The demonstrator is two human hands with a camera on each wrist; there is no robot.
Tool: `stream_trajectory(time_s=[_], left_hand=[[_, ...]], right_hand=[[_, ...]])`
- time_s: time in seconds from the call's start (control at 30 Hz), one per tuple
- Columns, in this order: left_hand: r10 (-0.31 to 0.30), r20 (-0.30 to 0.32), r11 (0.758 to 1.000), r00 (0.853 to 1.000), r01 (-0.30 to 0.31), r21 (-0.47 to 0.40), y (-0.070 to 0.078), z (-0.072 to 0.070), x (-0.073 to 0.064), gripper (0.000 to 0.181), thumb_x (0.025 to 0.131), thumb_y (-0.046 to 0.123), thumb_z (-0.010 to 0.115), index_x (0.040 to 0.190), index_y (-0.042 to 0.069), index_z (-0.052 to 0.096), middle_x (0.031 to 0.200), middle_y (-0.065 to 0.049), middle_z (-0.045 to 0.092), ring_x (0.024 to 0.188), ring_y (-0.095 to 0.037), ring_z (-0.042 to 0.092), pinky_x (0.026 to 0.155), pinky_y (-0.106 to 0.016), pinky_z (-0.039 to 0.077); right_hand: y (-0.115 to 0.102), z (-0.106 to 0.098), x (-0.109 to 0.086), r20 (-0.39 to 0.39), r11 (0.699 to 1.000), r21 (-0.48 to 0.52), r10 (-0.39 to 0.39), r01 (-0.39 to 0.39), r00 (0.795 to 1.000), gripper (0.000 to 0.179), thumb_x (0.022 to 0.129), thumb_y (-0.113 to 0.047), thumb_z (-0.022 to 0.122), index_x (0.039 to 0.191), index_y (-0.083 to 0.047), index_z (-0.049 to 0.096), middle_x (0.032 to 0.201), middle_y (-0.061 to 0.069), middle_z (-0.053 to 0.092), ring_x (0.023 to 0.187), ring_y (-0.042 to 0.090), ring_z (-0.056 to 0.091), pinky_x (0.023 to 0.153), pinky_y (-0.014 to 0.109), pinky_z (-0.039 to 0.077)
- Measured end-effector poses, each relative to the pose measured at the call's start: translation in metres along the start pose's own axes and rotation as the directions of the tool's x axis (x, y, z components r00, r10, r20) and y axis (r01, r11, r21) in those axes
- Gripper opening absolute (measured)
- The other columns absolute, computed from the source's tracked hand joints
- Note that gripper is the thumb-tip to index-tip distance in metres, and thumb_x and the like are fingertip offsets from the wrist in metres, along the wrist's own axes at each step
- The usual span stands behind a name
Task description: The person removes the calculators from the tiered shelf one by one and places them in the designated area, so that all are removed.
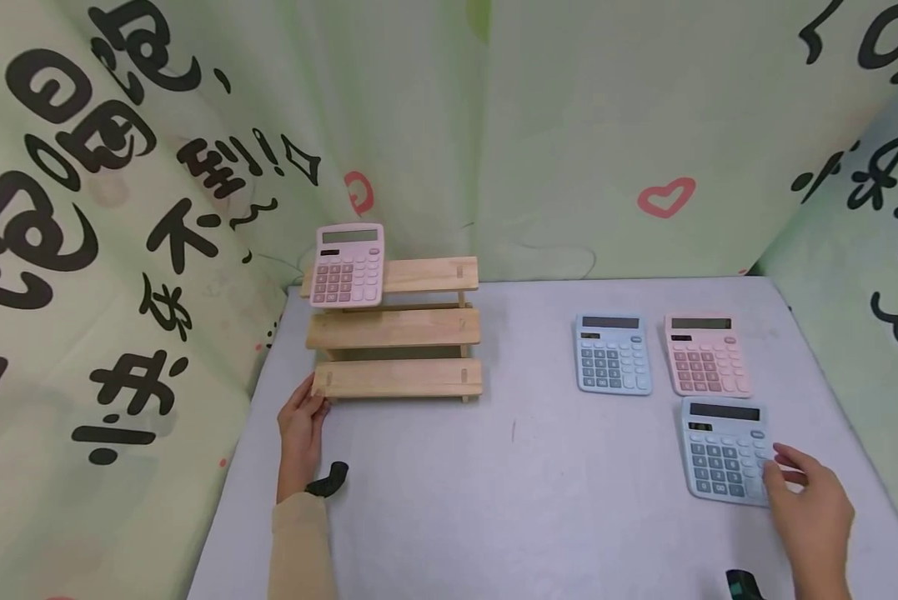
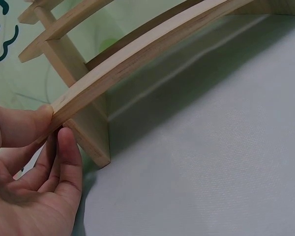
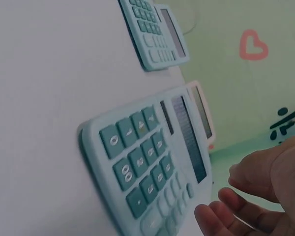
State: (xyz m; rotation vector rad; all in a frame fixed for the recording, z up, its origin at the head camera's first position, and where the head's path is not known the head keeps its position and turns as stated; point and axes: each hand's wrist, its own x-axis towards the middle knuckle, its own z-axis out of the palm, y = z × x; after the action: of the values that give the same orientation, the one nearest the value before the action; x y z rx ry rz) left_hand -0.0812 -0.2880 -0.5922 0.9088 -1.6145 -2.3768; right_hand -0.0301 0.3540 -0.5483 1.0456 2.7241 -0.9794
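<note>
A three-tier wooden rack (image 1: 392,329) stands on the table's left side. My left hand (image 1: 301,425) pinches the left end of its lowest slat; in the left wrist view the thumb (image 2: 27,125) lies over the slat and the fingers are below. A pink calculator (image 1: 347,267) leans on the top tier at the left. My right hand (image 1: 812,500) is at the right edge of the nearer blue calculator (image 1: 726,450), fingers loosely bent. In the right wrist view a gap shows between thumb and fingers, with nothing held; whether they touch the calculator I cannot tell.
Behind the nearer blue calculator lie another blue calculator (image 1: 614,354) and a second pink calculator (image 1: 707,357). A white cloth covers the table (image 1: 494,500). Pale green curtains (image 1: 569,142) with black writing and red hearts hang at the back and both sides.
</note>
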Motion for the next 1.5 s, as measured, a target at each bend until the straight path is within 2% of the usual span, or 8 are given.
stream_trajectory(time_s=[0.27, 0.37, 0.5, 0.77, 1.03, 1.17, 1.4, 1.5], left_hand=[[0.018, 0.010, 1.000, 1.000, -0.018, -0.017, -0.002, -0.001, 0.000, 0.053, 0.107, 0.001, 0.052, 0.159, 0.004, 0.041, 0.124, 0.005, 0.061, 0.093, -0.006, 0.058, 0.085, -0.017, 0.052], [0.019, 0.005, 0.999, 1.000, -0.019, -0.033, -0.001, 0.000, 0.000, 0.053, 0.107, 0.000, 0.053, 0.158, 0.004, 0.042, 0.122, 0.004, 0.062, 0.091, -0.006, 0.058, 0.084, -0.018, 0.052], [0.012, 0.000, 0.999, 1.000, -0.012, -0.039, -0.001, 0.000, 0.001, 0.052, 0.106, 0.000, 0.053, 0.158, 0.005, 0.044, 0.122, 0.004, 0.061, 0.091, -0.005, 0.058, 0.084, -0.017, 0.052], [-0.003, 0.007, 1.000, 1.000, 0.003, -0.030, -0.001, -0.001, -0.001, 0.053, 0.107, 0.001, 0.053, 0.159, 0.004, 0.042, 0.119, 0.006, 0.062, 0.090, -0.005, 0.057, 0.084, -0.017, 0.052], [-0.001, 0.004, 1.000, 1.000, 0.002, -0.022, -0.001, -0.001, 0.000, 0.054, 0.107, 0.002, 0.053, 0.159, 0.004, 0.041, 0.125, 0.004, 0.059, 0.093, -0.004, 0.058, 0.084, -0.016, 0.052], [-0.015, 0.008, 1.000, 1.000, 0.015, -0.022, -0.003, -0.001, -0.001, 0.054, 0.107, 0.003, 0.053, 0.160, 0.006, 0.041, 0.132, 0.001, 0.056, 0.095, -0.004, 0.058, 0.085, -0.015, 0.052], [0.007, 0.006, 0.999, 1.000, -0.006, -0.039, -0.004, 0.000, 0.001, 0.053, 0.107, 0.001, 0.052, 0.159, 0.003, 0.041, 0.120, 0.006, 0.061, 0.091, -0.005, 0.058, 0.082, -0.016, 0.052], [0.017, -0.002, 0.999, 1.000, -0.018, -0.039, -0.004, 0.000, 0.001, 0.052, 0.107, 0.000, 0.052, 0.158, 0.003, 0.042, 0.119, 0.004, 0.062, 0.090, -0.006, 0.057, 0.082, -0.017, 0.053]], right_hand=[[-0.041, 0.008, -0.014, 0.001, 0.991, 0.052, -0.127, 0.127, 0.992, 0.051, 0.110, -0.022, 0.048, 0.158, -0.006, 0.043, 0.157, 0.026, 0.045, 0.138, 0.043, 0.046, 0.110, 0.060, 0.048], [-0.054, 0.014, -0.018, 0.020, 0.977, 0.070, -0.203, 0.201, 0.979, 0.050, 0.109, -0.024, 0.051, 0.156, -0.006, 0.047, 0.153, 0.026, 0.049, 0.134, 0.043, 0.050, 0.092, 0.031, 0.056], [-0.073, 0.024, -0.023, 0.024, 0.954, 0.093, -0.287, 0.284, 0.957, 0.048, 0.108, -0.022, 0.055, 0.152, -0.005, 0.051, 0.146, 0.025, 0.056, 0.128, 0.040, 0.056, 0.069, 0.006, 0.039], [-0.117, 0.043, -0.031, 0.061, 0.920, 0.160, -0.371, 0.358, 0.927, 0.045, 0.108, -0.024, 0.056, 0.151, -0.009, 0.055, 0.146, 0.020, 0.058, 0.127, 0.037, 0.058, 0.090, 0.027, 0.059], [-0.164, 0.075, -0.041, 0.079, 0.807, 0.364, -0.524, 0.465, 0.848, 0.039, 0.108, -0.020, 0.057, 0.145, -0.007, 0.059, 0.139, 0.019, 0.063, 0.121, 0.035, 0.064, 0.078, -0.002, 0.043], [-0.189, 0.094, -0.049, 0.120, 0.748, 0.461, -0.586, 0.478, 0.801, 0.038, 0.107, -0.017, 0.059, 0.143, -0.005, 0.060, 0.135, 0.019, 0.065, 0.116, 0.033, 0.067, 0.077, 0.002, 0.049], [-0.232, 0.117, -0.070, 0.217, 0.713, 0.542, -0.630, 0.444, 0.746, 0.037, 0.106, -0.018, 0.061, 0.141, -0.008, 0.061, 0.134, 0.014, 0.066, 0.115, 0.031, 0.068, 0.083, 0.015, 0.057], [-0.248, 0.128, -0.079, 0.266, 0.681, 0.610, -0.658, 0.405, 0.705, 0.036, 0.106, -0.019, 0.061, 0.141, -0.007, 0.061, 0.135, 0.015, 0.066, 0.117, 0.034, 0.068, 0.086, 0.023, 0.060]])
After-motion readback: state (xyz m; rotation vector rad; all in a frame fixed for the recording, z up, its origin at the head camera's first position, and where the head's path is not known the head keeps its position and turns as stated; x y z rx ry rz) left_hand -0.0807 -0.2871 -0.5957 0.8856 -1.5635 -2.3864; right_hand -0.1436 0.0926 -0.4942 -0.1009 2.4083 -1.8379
